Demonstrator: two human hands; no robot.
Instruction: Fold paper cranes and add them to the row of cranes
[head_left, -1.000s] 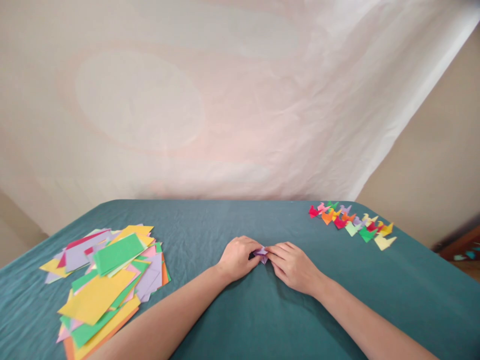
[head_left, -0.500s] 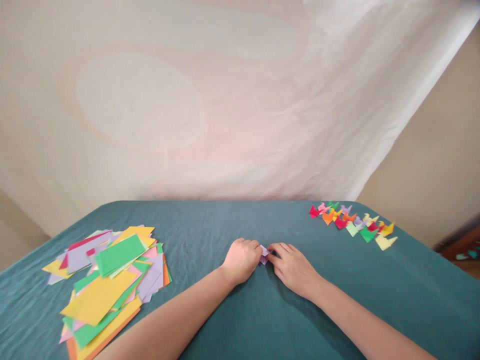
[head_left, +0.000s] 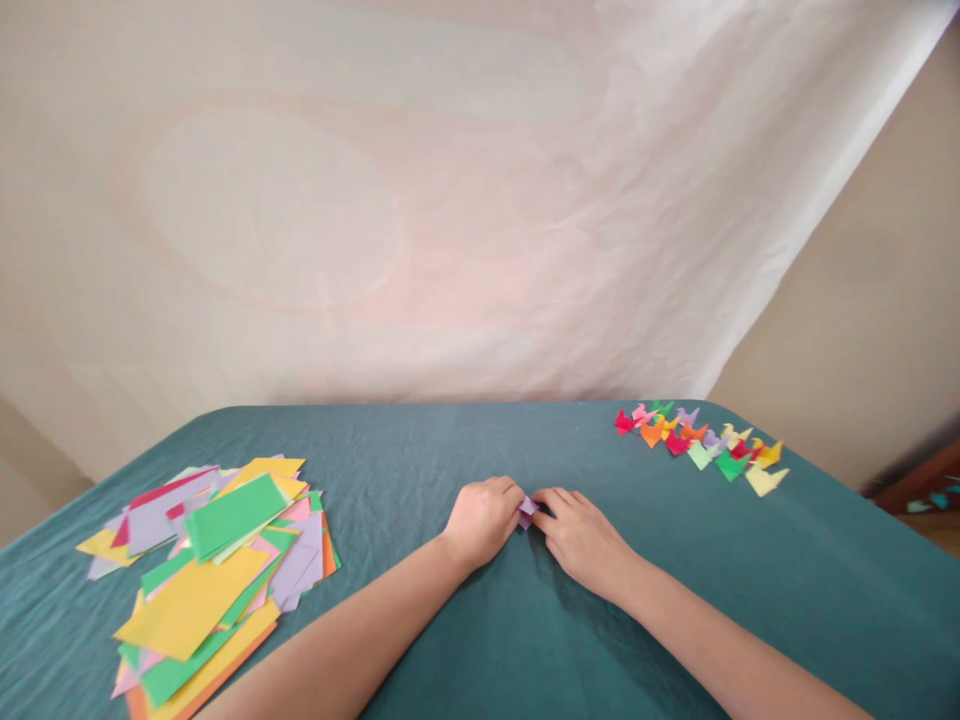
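Note:
A small folded lilac paper piece (head_left: 526,511) lies on the teal tablecloth (head_left: 465,620) near the middle of the table. My left hand (head_left: 481,518) is curled, its fingertips pinching the paper's left side. My right hand (head_left: 581,537) presses on the paper's right side with fingers bent together. Most of the paper is hidden between the two hands.
A loose heap of coloured paper sheets (head_left: 202,560) in yellow, green, lilac, pink and orange lies at the left. Several small folded paper figures (head_left: 701,445) in mixed colours sit at the far right. A pale cloth backdrop (head_left: 420,200) hangs behind the table.
Both hands have drawn closer over the lilac paper, which shows less than before. The view has shifted slightly.

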